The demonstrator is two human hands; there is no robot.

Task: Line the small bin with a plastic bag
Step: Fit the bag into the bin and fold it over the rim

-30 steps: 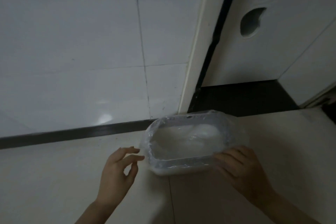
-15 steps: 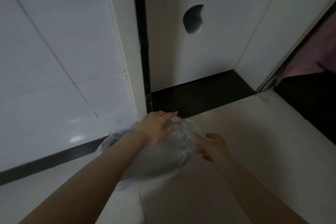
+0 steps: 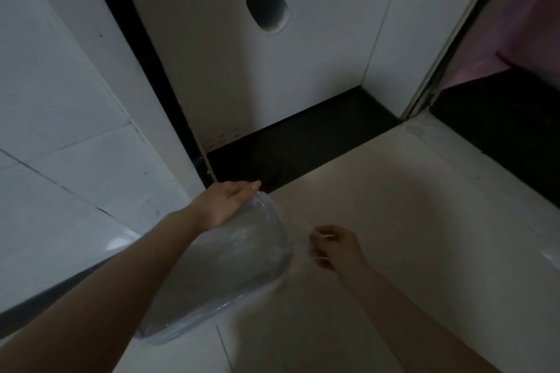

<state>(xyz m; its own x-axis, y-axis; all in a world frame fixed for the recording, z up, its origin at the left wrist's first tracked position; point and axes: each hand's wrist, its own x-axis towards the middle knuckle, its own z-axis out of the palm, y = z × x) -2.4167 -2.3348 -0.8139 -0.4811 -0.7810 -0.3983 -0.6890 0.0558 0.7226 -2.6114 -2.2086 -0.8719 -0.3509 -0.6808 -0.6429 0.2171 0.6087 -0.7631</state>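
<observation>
The small bin [image 3: 230, 263] is a pale oval tub on the floor, wrapped in a clear crinkled plastic bag [image 3: 268, 215]. My left hand [image 3: 225, 201] reaches across it and holds its far end, fingers laid over the bagged rim and thumb hidden. My right hand [image 3: 335, 247] is just to the right of the bin, fingers curled and pinching a thin stretched edge of the bag. My left forearm hides the bin's left side and most of its opening.
The bin sits on beige floor tiles [image 3: 394, 236] near a white tiled wall [image 3: 60, 130]. Behind it are a dark threshold [image 3: 297, 142] and a white door [image 3: 303, 70] with a cut-out hole. A dark opening lies at the far right.
My left hand moved from the bin's near left side across to its far end. My right hand left the near rim and now pinches the bag at the right side. The view swung left.
</observation>
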